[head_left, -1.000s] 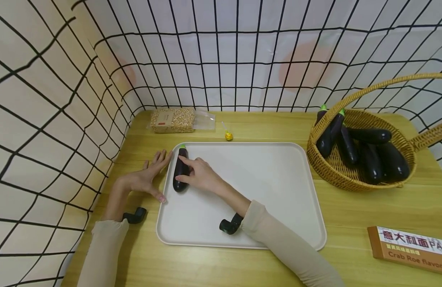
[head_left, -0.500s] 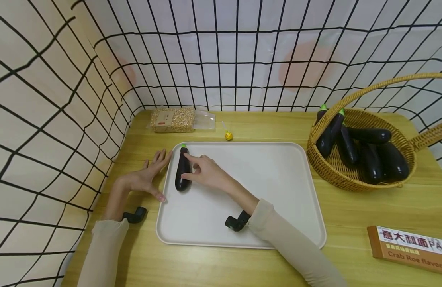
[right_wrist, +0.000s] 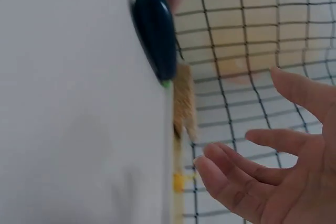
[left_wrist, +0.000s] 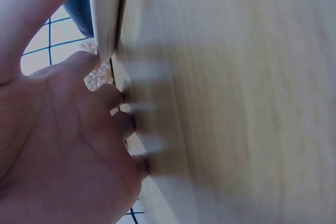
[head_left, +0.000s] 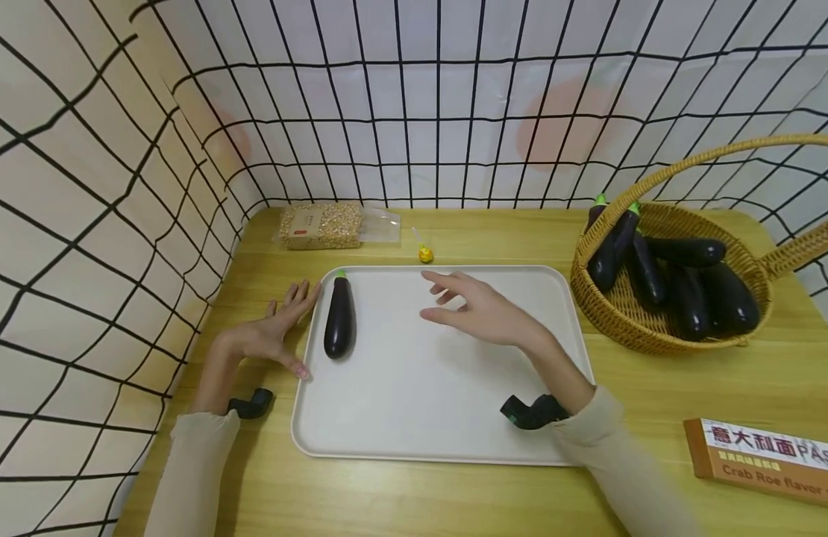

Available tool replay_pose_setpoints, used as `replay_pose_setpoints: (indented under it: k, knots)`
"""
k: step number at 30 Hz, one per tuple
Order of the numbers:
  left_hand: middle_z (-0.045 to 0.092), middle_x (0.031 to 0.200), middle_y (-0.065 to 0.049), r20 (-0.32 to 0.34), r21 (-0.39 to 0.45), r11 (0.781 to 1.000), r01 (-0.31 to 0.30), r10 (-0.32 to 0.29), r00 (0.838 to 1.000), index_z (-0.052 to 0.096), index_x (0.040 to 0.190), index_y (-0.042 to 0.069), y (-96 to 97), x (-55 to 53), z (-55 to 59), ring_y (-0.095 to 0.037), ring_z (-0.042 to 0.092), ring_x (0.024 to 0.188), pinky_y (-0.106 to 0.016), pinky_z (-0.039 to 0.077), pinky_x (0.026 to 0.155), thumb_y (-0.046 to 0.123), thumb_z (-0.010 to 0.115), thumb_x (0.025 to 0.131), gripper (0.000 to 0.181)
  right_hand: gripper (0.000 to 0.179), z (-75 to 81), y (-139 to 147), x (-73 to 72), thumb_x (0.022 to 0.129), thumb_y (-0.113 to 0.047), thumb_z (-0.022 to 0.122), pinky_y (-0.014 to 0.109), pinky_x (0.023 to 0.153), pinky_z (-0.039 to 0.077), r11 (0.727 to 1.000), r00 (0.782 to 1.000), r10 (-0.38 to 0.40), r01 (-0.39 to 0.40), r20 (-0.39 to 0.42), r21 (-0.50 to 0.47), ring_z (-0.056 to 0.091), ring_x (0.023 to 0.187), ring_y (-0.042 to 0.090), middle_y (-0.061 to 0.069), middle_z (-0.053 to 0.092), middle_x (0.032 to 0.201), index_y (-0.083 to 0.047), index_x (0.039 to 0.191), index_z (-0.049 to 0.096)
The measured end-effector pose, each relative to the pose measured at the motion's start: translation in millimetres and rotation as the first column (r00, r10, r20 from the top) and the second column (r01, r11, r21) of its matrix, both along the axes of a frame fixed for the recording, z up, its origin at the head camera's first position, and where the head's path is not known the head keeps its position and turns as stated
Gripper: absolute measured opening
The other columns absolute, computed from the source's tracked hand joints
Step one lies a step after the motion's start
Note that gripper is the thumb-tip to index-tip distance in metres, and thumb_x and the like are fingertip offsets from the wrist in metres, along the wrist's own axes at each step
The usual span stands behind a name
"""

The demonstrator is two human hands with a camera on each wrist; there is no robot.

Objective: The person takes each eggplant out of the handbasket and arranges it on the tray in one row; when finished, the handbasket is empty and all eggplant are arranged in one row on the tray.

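On the left side of the white tray (head_left: 400,418) lies one dark eggplant (head_left: 339,319), its green stem end toward the back. My left hand (head_left: 269,335) is spread at the tray's left edge, thumb and index finger touching the rim and the other fingertips down on the table. Over the middle right of the tray is my right hand (head_left: 484,307), fingers apart and holding nothing. The right wrist view shows the same eggplant (right_wrist: 155,35) well beyond the right hand's fingers. Several more eggplants (head_left: 685,298) lie in a wicker basket (head_left: 635,332) at the right.
Behind the tray lie a bag of corn kernels (head_left: 323,226) and a yellow lollipop (head_left: 425,253). A pasta box (head_left: 770,462) sits at the front right. Black wire mesh (head_left: 441,119) stands along the back and left. The basket's tall handle (head_left: 696,165) arches over its opening.
My right hand has let go of the eggplant and moved right, over the tray. The eggplant stays at the tray's left side. My left hand has kept its place.
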State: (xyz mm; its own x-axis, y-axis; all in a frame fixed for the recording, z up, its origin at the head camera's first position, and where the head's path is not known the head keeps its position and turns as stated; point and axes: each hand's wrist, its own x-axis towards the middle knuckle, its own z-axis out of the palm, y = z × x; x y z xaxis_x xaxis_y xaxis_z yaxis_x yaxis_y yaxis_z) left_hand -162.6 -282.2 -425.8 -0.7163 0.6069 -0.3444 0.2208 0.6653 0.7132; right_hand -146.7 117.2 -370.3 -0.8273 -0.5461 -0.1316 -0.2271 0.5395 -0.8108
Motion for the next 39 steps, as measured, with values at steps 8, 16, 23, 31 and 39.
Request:
replay_pose_setpoints:
  k: [8, 16, 23, 31, 39]
  knots:
    - [-0.034, 0.164, -0.027, -0.013, -0.013, 1.000, 0.001, -0.002, 1.000, -0.014, 0.165, 0.012, -2.0, 2.0, -1.8, -0.047, -0.036, 0.151, -0.075, -0.023, 0.115, 0.038, 0.098, 0.066, 0.152, 0.068, 33.0, 82.4, 23.8, 0.103, -0.041, 0.063, 0.058, 0.105, 0.052, 0.986, 0.995, -0.083, 0.091, -0.064, 0.137, 0.056, 0.133, 0.039, 0.018, 0.052, 0.151, -0.016, 0.161, 0.039]
    - [-0.034, 0.164, -0.027, 0.003, 0.002, 1.000, -0.010, 0.010, 1.000, -0.013, 0.165, 0.012, -2.1, 2.1, -1.8, -0.045, -0.038, 0.151, -0.075, -0.024, 0.115, 0.038, 0.099, 0.064, 0.153, 0.054, 37.9, 162.6, 33.6, 0.104, -0.035, 0.063, 0.022, 0.089, 0.054, 0.950, 0.968, -0.180, 0.217, -0.174, 0.222, 0.063, 0.115, 0.008, 0.011, 0.067, 0.135, -0.019, 0.154, 0.051]
    - [-0.035, 0.164, -0.025, 0.014, 0.007, 1.000, -0.019, 0.018, 1.000, -0.013, 0.166, 0.014, -2.5, 2.1, -1.5, -0.044, -0.039, 0.150, -0.074, -0.026, 0.115, 0.036, 0.099, 0.064, 0.153, 0.050, 25.7, 204.5, 29.9, 0.106, -0.037, 0.059, 0.010, 0.072, 0.046, 0.896, 0.920, -0.332, 0.376, -0.206, 0.237, 0.049, 0.094, -0.019, 0.019, 0.068, 0.131, -0.014, 0.151, 0.055]
    - [-0.035, 0.164, -0.025, 0.013, 0.009, 1.000, -0.016, 0.016, 1.000, -0.013, 0.166, 0.014, -1.9, 2.2, -0.9, -0.044, -0.039, 0.150, -0.073, -0.027, 0.115, 0.036, 0.099, 0.065, 0.152, 0.071, -1.2, 210.3, 9.2, 0.104, -0.049, 0.055, 0.002, 0.070, 0.041, 0.808, 0.811, -0.563, 0.581, -0.162, 0.101, 0.049, 0.106, -0.001, 0.027, 0.051, 0.148, -0.020, 0.164, 0.030]
    - [-0.035, 0.165, -0.025, 0.009, 0.010, 1.000, -0.012, 0.012, 1.000, -0.013, 0.166, 0.015, -0.2, 0.7, -2.4, -0.044, -0.039, 0.150, -0.073, -0.027, 0.115, 0.035, 0.099, 0.065, 0.152, 0.074, -13.0, 206.8, -6.3, 0.103, -0.051, 0.057, 0.004, 0.073, 0.052, 0.774, 0.770, -0.630, 0.633, -0.100, -0.003, 0.047, 0.095, -0.014, 0.017, 0.048, 0.144, -0.022, 0.165, 0.027]
